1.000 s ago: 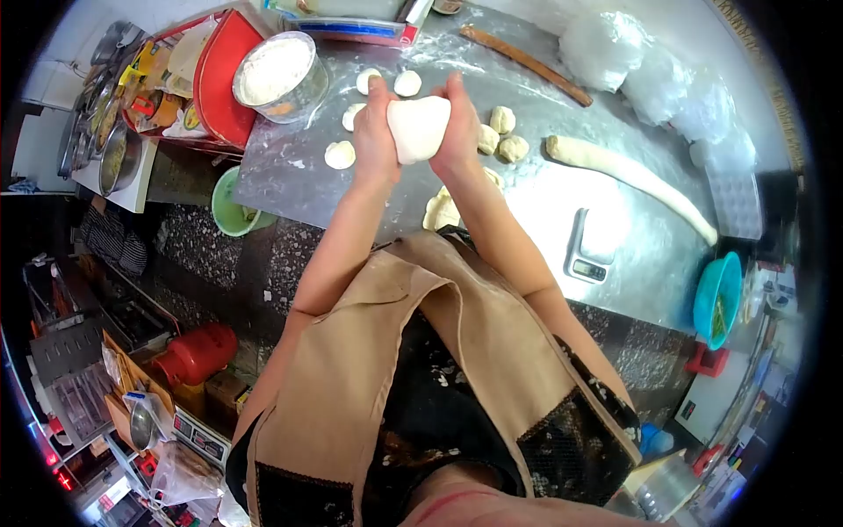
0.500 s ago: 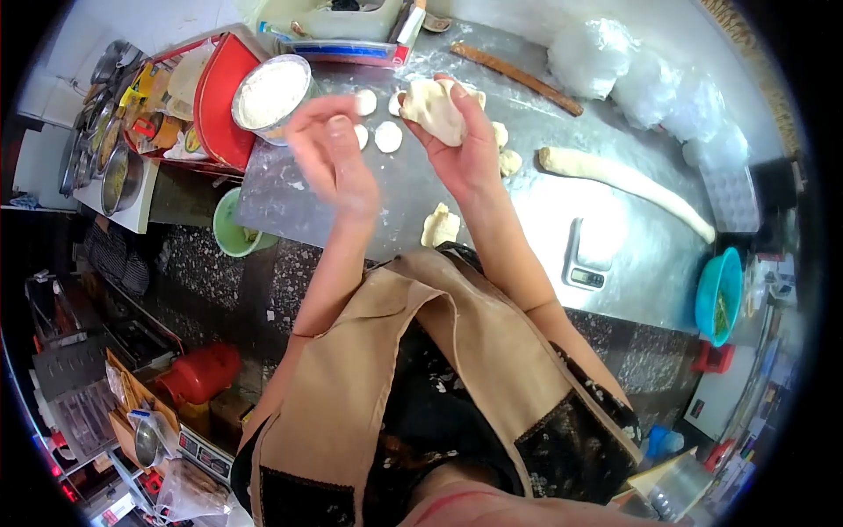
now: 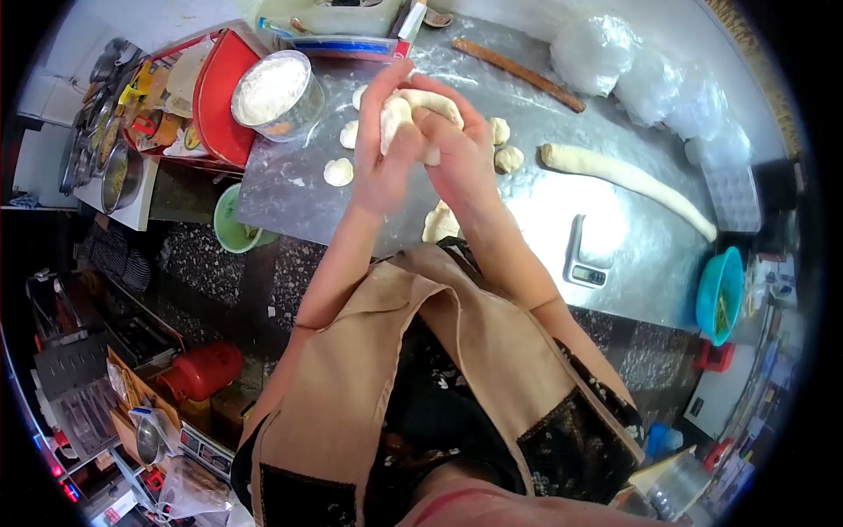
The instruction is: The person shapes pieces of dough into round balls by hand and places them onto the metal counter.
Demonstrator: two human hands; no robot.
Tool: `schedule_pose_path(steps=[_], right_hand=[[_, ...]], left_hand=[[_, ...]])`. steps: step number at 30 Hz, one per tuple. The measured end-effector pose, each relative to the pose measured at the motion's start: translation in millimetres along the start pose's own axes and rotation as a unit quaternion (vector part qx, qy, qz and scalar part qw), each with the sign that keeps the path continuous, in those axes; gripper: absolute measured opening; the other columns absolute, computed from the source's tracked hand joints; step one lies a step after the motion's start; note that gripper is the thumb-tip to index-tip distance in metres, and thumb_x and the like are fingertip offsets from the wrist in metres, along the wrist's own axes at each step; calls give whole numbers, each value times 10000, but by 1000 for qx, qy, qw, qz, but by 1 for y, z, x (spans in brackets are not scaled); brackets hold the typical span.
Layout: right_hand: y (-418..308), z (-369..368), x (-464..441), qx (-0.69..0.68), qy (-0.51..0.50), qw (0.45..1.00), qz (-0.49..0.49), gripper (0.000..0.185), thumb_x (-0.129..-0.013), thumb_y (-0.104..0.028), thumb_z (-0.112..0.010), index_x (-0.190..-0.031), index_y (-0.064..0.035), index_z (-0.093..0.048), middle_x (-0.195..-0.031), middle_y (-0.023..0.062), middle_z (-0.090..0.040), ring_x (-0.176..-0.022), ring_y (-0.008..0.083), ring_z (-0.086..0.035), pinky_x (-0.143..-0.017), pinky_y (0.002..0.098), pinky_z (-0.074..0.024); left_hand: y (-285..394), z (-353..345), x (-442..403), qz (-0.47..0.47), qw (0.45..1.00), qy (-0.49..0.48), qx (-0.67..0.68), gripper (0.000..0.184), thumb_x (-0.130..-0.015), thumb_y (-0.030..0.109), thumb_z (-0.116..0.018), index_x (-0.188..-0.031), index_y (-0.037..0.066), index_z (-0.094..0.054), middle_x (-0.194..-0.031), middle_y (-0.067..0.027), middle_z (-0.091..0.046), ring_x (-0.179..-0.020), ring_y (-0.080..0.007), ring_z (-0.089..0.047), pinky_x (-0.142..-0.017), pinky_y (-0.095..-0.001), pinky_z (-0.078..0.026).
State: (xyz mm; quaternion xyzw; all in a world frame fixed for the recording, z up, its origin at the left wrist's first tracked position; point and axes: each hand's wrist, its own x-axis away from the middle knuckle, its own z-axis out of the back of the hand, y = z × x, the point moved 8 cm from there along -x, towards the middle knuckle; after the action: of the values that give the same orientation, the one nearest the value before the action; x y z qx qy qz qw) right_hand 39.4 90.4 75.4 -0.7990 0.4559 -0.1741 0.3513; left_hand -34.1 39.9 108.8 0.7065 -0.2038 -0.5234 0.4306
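Note:
A soft, pale piece of dough (image 3: 426, 104) is held up between my two hands over the metal table, bent into a curved fold. My left hand (image 3: 388, 162) presses against its left side, fingers pointing up. Around its right side and underneath curl the fingers of my right hand (image 3: 463, 156), the thumb pushed into the fold. Part of the dough is hidden by the fingers. Floured dough balls (image 3: 338, 172) lie left of my hands, and yellower dough balls (image 3: 508, 159) lie to the right. Below my wrists, a loose dough lump (image 3: 440, 223) sits near the table edge.
A long dough roll (image 3: 628, 180) and a digital scale (image 3: 587, 276) are on the table's right. At the left stands a tub of flour (image 3: 274, 92) beside a red crate (image 3: 226, 101). A wooden stick (image 3: 518, 75) and bulging plastic bags (image 3: 597, 54) are at the back.
My left hand has come right, from empty air onto the dough. The dough, a spread flap before, is now folded and squeezed between both hands.

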Motion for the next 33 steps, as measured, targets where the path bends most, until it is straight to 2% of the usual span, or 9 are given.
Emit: schedule_pose_path(steps=[7, 10, 17, 21, 24, 26, 29, 31, 33], right_hand=[[5, 10, -4, 31, 25, 999, -28, 395, -791, 21, -444, -1180, 22, -512, -1039, 106, -584, -926, 181, -581, -816, 297, -481], [3, -5, -6, -138, -47, 986, -81, 465, -878, -317, -373, -1211, -4, -464, -1091, 92, -556, -978, 198, -557, -869, 335, -435], [-5, -29, 13, -84, -83, 979, -169, 695, -907, -567, -276, -1262, 18, -397, -1182, 111, -522, -1103, 219, -500, -966, 347, -358], [-5, -25, 13, -117, -80, 976, -166, 666, -913, -550, -256, -1273, -7, -392, -1193, 84, -508, -1095, 219, -500, -981, 358, -337], [6, -30, 16, -167, -170, 958, -159, 603, -920, -415, -424, -1327, 21, -333, -1264, 82, -465, -1169, 210, -456, -1010, 355, -329], [4, -29, 24, 44, -181, 982, -18, 605, -846, -176, -620, -1332, 40, -332, -1262, 88, -476, -1161, 183, -465, -997, 332, -366], [1, -11, 16, 109, -81, 990, -27, 644, -746, 4, -694, -1304, 43, -375, -1212, 85, -518, -1097, 155, -511, -928, 298, -430], [0, -7, 10, 61, -88, 994, -1, 619, -750, -28, -697, -1287, 43, -398, -1153, 98, -560, -1041, 158, -552, -888, 302, -463], [-18, -4, 12, 255, -54, 959, 115, 611, -756, -21, -675, -1287, 54, -383, -1139, 117, -563, -1061, 176, -545, -892, 324, -467]], left_hand=[[-5, 0, -5, -54, 981, -51, -179, 496, -904, 259, -506, -1305, -5, -385, -1324, -125, -435, -1191, -225, -435, -988, -353, -349], [9, -7, -5, -51, 986, -86, -132, 515, -858, 247, -576, -1284, 2, -424, -1305, -150, -458, -1196, -261, -445, -995, -365, -347], [16, -12, -16, -145, 935, -203, -252, 555, -685, 215, -742, -1174, 38, -549, -1145, -181, -564, -1133, -320, -506, -952, -393, -401], [21, 0, -15, -185, 957, -130, -184, 316, -759, 180, -684, -1010, 18, -582, -965, -169, -609, -993, -306, -575, -902, -406, -442], [11, 36, -16, -47, 976, 158, 143, 176, -866, 113, -522, -731, 4, -548, -754, -112, -589, -749, -192, -581, -720, -350, -489], [4, 34, -18, -47, 979, 131, 148, 162, -863, 115, -511, -755, -1, -543, -736, -102, -574, -744, -196, -580, -729, -353, -488], [-6, 22, -26, -44, 990, 50, 124, 151, -852, 130, -489, -794, -3, -533, -737, -79, -559, -751, -207, -578, -750, -352, -485], [-4, 23, -25, -1, 978, 129, 165, 230, -883, 215, -490, -800, 6, -538, -820, -104, -573, -825, -234, -572, -787, -366, -472], [-2, 21, -21, 37, 947, 189, 257, 303, -908, 289, -490, -816, 8, -554, -906, -110, -589, -876, -237, -564, -814, -365, -460]])
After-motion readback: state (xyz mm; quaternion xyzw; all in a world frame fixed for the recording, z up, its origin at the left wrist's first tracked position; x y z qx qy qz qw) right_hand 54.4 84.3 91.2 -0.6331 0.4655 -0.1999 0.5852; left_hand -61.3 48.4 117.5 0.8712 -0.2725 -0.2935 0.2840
